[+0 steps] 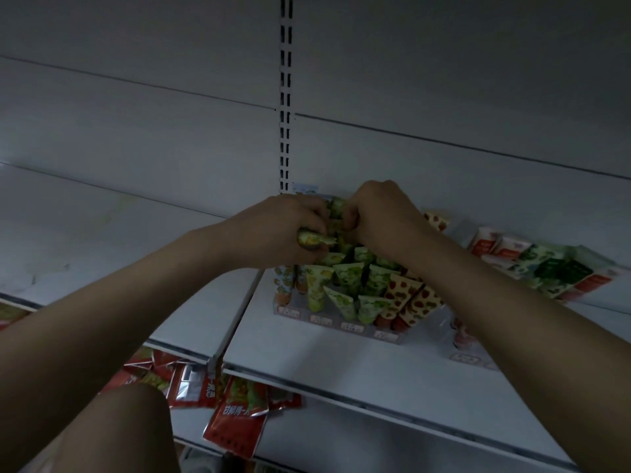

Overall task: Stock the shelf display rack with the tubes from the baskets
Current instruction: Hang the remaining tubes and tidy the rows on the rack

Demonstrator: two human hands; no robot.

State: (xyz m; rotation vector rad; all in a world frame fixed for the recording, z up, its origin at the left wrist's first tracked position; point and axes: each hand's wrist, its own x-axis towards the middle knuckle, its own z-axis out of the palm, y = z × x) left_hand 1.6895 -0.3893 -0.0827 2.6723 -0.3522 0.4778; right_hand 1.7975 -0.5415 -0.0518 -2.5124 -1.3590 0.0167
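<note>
Stocking underway: left hand [290, 230] gripping spare green tubes [312, 240], right hand [379, 216] pinching one into display rack [336, 324]; next, seating it upright.

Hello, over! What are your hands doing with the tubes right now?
Left hand grips green tubes. Right hand pinches a tube at the back of the display rack. Front rows filled. Nothing in the way.
</note>
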